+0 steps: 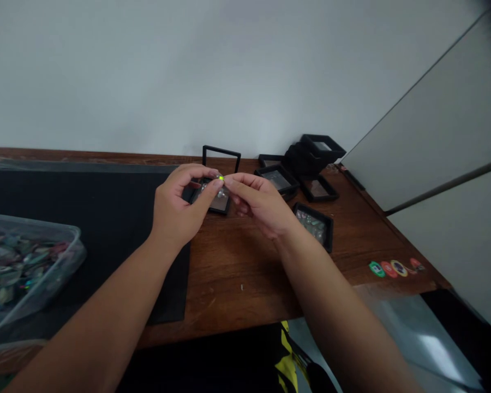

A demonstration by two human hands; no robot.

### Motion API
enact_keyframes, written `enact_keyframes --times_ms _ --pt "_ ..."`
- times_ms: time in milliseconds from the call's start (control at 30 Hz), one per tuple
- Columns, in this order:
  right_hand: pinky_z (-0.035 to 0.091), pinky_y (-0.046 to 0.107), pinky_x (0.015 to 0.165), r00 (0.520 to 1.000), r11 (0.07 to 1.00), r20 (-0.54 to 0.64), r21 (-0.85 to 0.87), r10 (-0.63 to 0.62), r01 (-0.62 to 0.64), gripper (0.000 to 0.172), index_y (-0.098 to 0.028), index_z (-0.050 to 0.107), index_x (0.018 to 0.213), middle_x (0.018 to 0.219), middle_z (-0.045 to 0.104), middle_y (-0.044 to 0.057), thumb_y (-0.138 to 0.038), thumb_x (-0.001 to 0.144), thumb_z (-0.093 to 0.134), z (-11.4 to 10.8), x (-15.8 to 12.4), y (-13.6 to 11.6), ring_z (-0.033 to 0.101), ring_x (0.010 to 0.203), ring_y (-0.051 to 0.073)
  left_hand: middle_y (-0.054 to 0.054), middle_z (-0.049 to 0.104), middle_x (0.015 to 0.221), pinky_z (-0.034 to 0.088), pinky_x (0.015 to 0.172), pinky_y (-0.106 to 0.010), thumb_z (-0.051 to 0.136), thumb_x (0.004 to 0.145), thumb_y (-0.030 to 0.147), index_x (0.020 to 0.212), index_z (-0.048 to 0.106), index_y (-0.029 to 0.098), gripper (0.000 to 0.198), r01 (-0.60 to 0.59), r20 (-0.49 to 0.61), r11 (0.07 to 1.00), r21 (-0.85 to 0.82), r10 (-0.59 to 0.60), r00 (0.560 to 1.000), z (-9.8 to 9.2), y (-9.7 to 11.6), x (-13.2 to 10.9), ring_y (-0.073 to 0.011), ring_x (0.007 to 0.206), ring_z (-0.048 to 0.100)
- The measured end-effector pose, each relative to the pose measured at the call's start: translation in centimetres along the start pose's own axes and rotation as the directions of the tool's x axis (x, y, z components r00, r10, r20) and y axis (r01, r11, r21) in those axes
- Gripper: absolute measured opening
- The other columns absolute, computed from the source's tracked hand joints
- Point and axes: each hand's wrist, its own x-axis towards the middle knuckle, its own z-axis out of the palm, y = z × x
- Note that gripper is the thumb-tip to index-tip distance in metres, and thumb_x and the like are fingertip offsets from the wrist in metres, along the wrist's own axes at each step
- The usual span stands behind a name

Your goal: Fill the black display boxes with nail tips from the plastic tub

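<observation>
My left hand [180, 204] is closed in a pinch, thumb and index finger holding a small shiny piece [221, 178] with a bright yellow-green glint. From the other side, the fingertips of my right hand [262, 204] pinch at the same piece. Its exact kind is too small to make out. Just below and behind my fingers stands an opened black display case, its lid frame [221, 149] tilted up at the back. Several clear, shiny bits show in its lower half [221, 205], partly hidden by my left hand.
At left, a clear plastic tub [71, 232] of mixed shiny pieces rests on a black mat [118, 199]. Several black cases [321, 144] are piled at the back right. Nearer lies a filled case [314, 226]. Round stickers [399, 267] mark the wooden table [237, 262]. A wall rises behind.
</observation>
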Motion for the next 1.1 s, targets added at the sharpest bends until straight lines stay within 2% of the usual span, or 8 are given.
enact_keyframes --times_ms 133,367,533,700,900,1100 --pt "0.024 0.024 0.047 1.000 1.000 -0.004 0.018 -0.001 0.001 0.033 -0.019 0.068 0.081 0.058 0.049 -0.008 -0.044 0.071 0.088 0.1 -0.1 -0.1 0.033 0.051 0.006 -0.005 0.077 0.112 0.057 0.086 -0.031 0.073 0.091 0.027 0.115 0.075 0.023 0.025 0.016 0.006 1.000 -0.018 -0.016 1.000 0.0 -0.3 -0.1 -0.0188 0.103 0.071" --pt "0.024 0.023 0.048 1.000 0.999 0.004 0.038 0.016 -0.017 0.031 -0.019 0.070 0.082 0.057 0.050 -0.009 -0.042 0.071 0.087 0.1 -0.1 -0.1 0.033 0.049 0.005 -0.003 0.077 0.113 0.058 0.084 -0.029 0.068 0.095 0.023 0.124 0.074 0.024 0.030 -0.141 0.037 0.987 0.073 0.139 0.990 -0.1 -0.6 -0.3 -0.0167 0.102 0.071" --pt "0.024 0.023 0.048 0.999 0.999 0.027 0.045 0.025 -0.026 0.029 -0.019 0.071 0.085 0.057 0.051 -0.009 -0.041 0.073 0.086 -0.1 -0.1 -0.2 0.034 0.048 0.005 -0.005 0.074 0.119 0.057 0.084 -0.031 0.070 0.092 0.019 0.130 0.071 0.025 0.039 -0.157 0.096 0.988 -0.011 0.157 0.983 -0.3 -1.0 -0.2 -0.0188 0.106 0.069" --pt "0.027 0.023 0.048 0.999 1.000 0.024 0.015 0.023 -0.024 0.027 -0.020 0.072 0.085 0.060 0.051 -0.009 -0.041 0.075 0.086 -0.4 0.0 -0.2 0.034 0.050 0.006 -0.006 0.075 0.117 0.057 0.084 -0.033 0.076 0.087 0.019 0.127 0.073 0.025 0.041 -0.171 0.120 0.984 -0.043 0.175 0.977 -0.6 -1.5 0.4 -0.0206 0.105 0.069" --pt "0.027 0.022 0.048 0.999 0.999 0.012 0.005 0.052 -0.052 0.021 -0.019 0.073 0.082 0.057 0.051 -0.009 -0.037 0.077 0.083 -0.4 0.0 -0.2 0.035 0.048 0.005 -0.005 0.076 0.113 0.057 0.084 -0.031 0.075 0.089 0.023 0.126 0.074 0.026 0.037 -0.154 0.144 0.988 0.012 0.151 0.978 -1.0 -1.3 0.6 -0.0169 0.097 0.069" --pt "0.026 0.022 0.047 0.998 0.998 0.015 0.020 0.061 -0.061 0.027 -0.018 0.075 0.081 0.055 0.052 -0.009 -0.038 0.070 0.088 -0.4 0.1 -0.1 0.035 0.047 0.005 -0.004 0.078 0.112 0.058 0.083 -0.029 0.073 0.092 0.027 0.126 0.074 0.025 0.034 -0.171 0.197 0.981 0.091 0.150 0.969 -1.4 -1.3 0.6 -0.0147 0.091 0.070"
